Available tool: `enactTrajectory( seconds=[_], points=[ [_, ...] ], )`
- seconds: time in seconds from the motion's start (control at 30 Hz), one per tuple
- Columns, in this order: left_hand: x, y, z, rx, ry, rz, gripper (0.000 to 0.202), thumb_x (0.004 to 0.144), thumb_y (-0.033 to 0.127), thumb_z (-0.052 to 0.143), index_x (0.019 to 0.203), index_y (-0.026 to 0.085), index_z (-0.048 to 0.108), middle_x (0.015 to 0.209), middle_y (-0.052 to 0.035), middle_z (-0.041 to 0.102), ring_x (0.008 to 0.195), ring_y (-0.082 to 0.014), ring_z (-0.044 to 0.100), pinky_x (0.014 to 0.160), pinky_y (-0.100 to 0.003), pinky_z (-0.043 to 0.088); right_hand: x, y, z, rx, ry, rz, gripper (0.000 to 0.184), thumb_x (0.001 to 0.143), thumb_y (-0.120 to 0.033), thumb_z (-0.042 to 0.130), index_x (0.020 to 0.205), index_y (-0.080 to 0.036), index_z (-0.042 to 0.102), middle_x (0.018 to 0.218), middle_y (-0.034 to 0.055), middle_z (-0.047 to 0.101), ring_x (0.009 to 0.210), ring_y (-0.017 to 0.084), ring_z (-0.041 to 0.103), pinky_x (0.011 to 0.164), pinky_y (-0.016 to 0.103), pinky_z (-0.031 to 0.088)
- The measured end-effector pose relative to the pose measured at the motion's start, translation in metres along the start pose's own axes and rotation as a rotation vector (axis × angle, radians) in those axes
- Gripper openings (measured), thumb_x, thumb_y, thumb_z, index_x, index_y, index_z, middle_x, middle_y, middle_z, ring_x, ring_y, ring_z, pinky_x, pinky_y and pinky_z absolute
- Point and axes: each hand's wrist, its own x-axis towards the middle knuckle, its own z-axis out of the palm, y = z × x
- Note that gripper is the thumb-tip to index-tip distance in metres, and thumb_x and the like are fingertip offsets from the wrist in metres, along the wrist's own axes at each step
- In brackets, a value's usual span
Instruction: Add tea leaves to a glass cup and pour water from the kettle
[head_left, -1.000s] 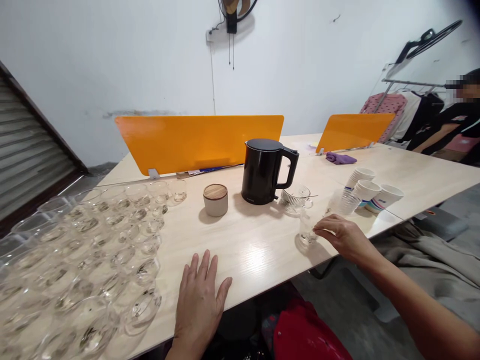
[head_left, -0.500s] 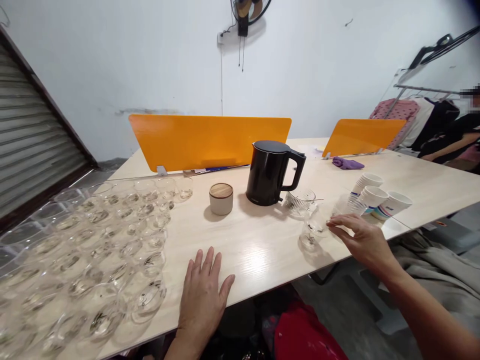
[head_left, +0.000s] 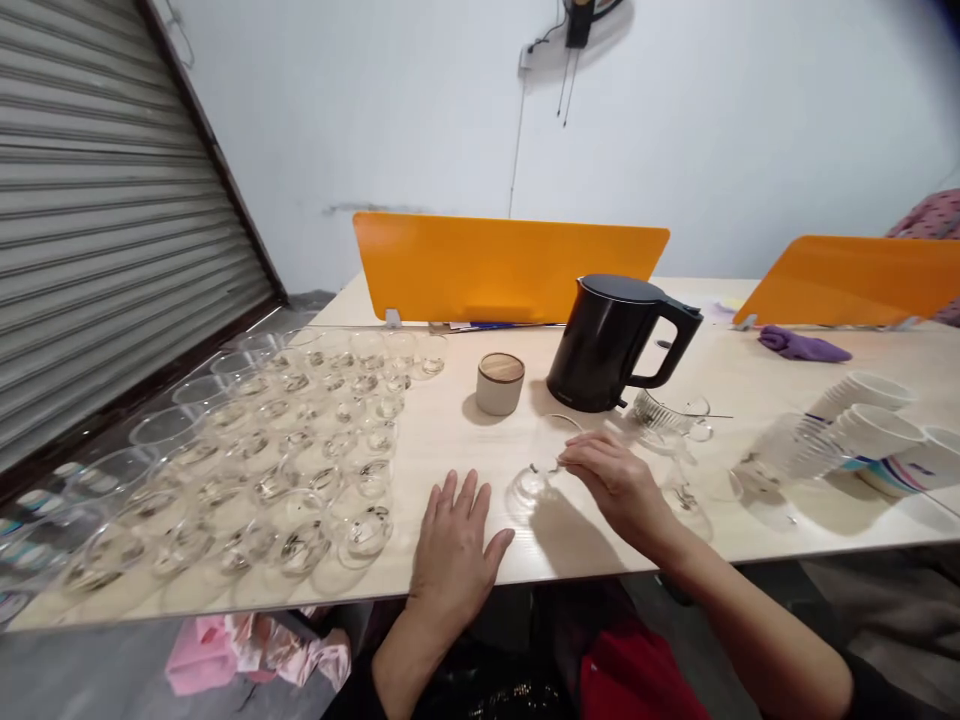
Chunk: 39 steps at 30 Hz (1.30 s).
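Head view: the right hand (head_left: 619,483) pinches the rim of a clear glass (head_left: 541,470) between thumb and fingertips, the glass tipped on its side just in front of the kettle (head_left: 611,343) and toward the person. The left hand (head_left: 456,545) lies flat and spread on the table (head_left: 480,455), holding nothing, left of and nearer than the kettle, right beside the held glass.

Judging from how things lie, the step in hand is carrying one glass across the tabletop toward the block of glasses (head_left: 300,450) ranged in rows well left of the kettle (each seems to hold a small dark bit at its bottom, too small to tell what). The nearest row ends just left of the flat hand.

The next move would call for righting the glass and setting it down next to that row's end without knocking its neighbours; the thin walls and tight packing leave little room, so a light, steady pinch matters.

A lidded jar (head_left: 500,382) stands just left of the kettle, a ribbed dish (head_left: 664,412) just right of it, more loose glasses (head_left: 757,475) and stacked paper cups (head_left: 870,430) farther right. An orange divider (head_left: 510,265) stands behind the kettle.
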Motion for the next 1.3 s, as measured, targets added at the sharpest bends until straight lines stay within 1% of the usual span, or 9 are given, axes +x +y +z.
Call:
enactTrajectory(
  seconds=[0.13, 0.3, 0.53, 0.63, 0.77, 0.87, 0.97, 1.17, 1.3],
  points=[
    [0.000, 0.000, -0.001, -0.038, -0.005, -0.027, 0.056, 0.100, 0.049, 0.056, 0.145, 0.016, 0.058, 0.159, -0.0120, 0.050, 0.150, -0.0381, 0.039, 0.124, -0.057, 0.034, 0.023, 0.005, 0.036, 0.000, -0.103, -0.062, 0.021, 0.102, -0.019, 0.053, 0.091, -0.022, 0.071, 0.089, 0.0081, 0.073, 0.096, 0.025, 0.065, 0.083, 0.039, 0.057],
    [0.000, 0.000, 0.000, -0.063, 0.004, -0.036, 0.055, 0.101, 0.050, 0.055, 0.145, 0.016, 0.058, 0.159, -0.0128, 0.050, 0.152, -0.0373, 0.038, 0.123, -0.058, 0.034, 0.039, 0.011, 0.054, -0.013, -0.166, -0.057, 0.023, 0.102, -0.018, 0.052, 0.090, -0.022, 0.071, 0.088, 0.0082, 0.072, 0.094, 0.024, 0.062, 0.079, 0.036, 0.055],
    [0.001, 0.001, 0.000, -0.053, 0.003, -0.031, 0.055, 0.101, 0.051, 0.053, 0.145, 0.017, 0.058, 0.159, -0.0108, 0.050, 0.152, -0.0375, 0.037, 0.123, -0.058, 0.035, 0.041, 0.016, 0.060, -0.019, -0.181, -0.050, 0.022, 0.100, -0.019, 0.053, 0.093, -0.023, 0.074, 0.092, 0.0088, 0.075, 0.097, 0.025, 0.065, 0.084, 0.039, 0.057],
    [0.001, 0.001, -0.001, -0.049, 0.003, -0.038, 0.055, 0.102, 0.051, 0.053, 0.144, 0.017, 0.058, 0.159, -0.0106, 0.051, 0.151, -0.0377, 0.038, 0.123, -0.057, 0.035, 0.039, 0.018, 0.056, -0.022, -0.164, -0.054, 0.021, 0.097, -0.016, 0.058, 0.107, -0.023, 0.075, 0.107, 0.0094, 0.077, 0.110, 0.027, 0.066, 0.091, 0.043, 0.057],
    [0.002, 0.001, 0.000, -0.050, 0.000, -0.038, 0.055, 0.101, 0.051, 0.053, 0.143, 0.017, 0.059, 0.159, -0.0114, 0.051, 0.151, -0.0381, 0.038, 0.122, -0.058, 0.036, 0.044, 0.020, 0.038, -0.060, -0.093, -0.089, 0.034, 0.096, -0.020, 0.062, 0.129, -0.024, 0.069, 0.128, 0.0104, 0.072, 0.124, 0.030, 0.061, 0.105, 0.051, 0.052],
    [0.001, 0.001, 0.001, -0.049, 0.000, -0.045, 0.055, 0.101, 0.051, 0.054, 0.144, 0.017, 0.059, 0.158, -0.0111, 0.051, 0.152, -0.0376, 0.038, 0.123, -0.057, 0.035, 0.061, 0.028, 0.026, -0.117, -0.005, -0.012, 0.042, 0.098, -0.032, 0.060, 0.139, -0.025, 0.062, 0.134, 0.0115, 0.069, 0.125, 0.032, 0.059, 0.106, 0.054, 0.051],
    [0.002, 0.001, 0.001, -0.059, -0.003, -0.043, 0.056, 0.101, 0.051, 0.054, 0.145, 0.016, 0.058, 0.158, -0.0110, 0.051, 0.151, -0.0379, 0.039, 0.123, -0.057, 0.036, 0.089, 0.041, 0.029, -0.162, 0.016, 0.100, 0.050, 0.099, -0.043, 0.057, 0.145, -0.022, 0.056, 0.141, 0.0149, 0.064, 0.127, 0.035, 0.058, 0.107, 0.056, 0.048],
    [0.003, 0.000, -0.001, -0.090, -0.018, -0.053, 0.058, 0.100, 0.051, 0.056, 0.146, 0.016, 0.057, 0.159, -0.0101, 0.050, 0.151, -0.0383, 0.038, 0.124, -0.057, 0.035, 0.146, 0.059, 0.067, -0.166, -0.181, 0.234, 0.065, 0.094, -0.054, 0.061, 0.147, -0.018, 0.052, 0.150, 0.0206, 0.053, 0.138, 0.039, 0.050, 0.114, 0.055, 0.040],
    [0.003, 0.000, -0.001, -0.109, -0.029, -0.056, 0.058, 0.100, 0.049, 0.056, 0.148, 0.016, 0.056, 0.161, -0.0103, 0.047, 0.153, -0.0382, 0.035, 0.124, -0.059, 0.034, 0.162, 0.064, 0.090, -0.164, -0.251, 0.253, 0.072, 0.082, -0.054, 0.074, 0.145, -0.025, 0.053, 0.139, 0.0166, 0.060, 0.120, 0.035, 0.061, 0.105, 0.050, 0.049]
  ],
)
